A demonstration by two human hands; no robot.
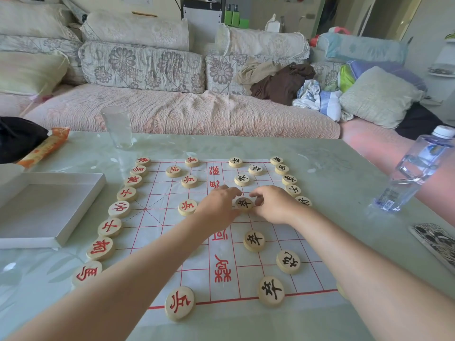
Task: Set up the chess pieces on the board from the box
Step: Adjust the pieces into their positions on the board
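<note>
Our left hand (219,205) curls narrowly round the left rim of a black pawn (244,203), forefinger above it and thumb below. Our right hand (273,205) meets the same pawn from the other side, fingers curled, one fingertip touching its right rim; whether it grips or only steadies we cannot tell. The pawn lies flat between both hands, equally near each, just right of the river on the board (157,190). It is a round disc with no long axis. We judge it needs only centring on its crossing. The box (81,212) sits well left.
</note>
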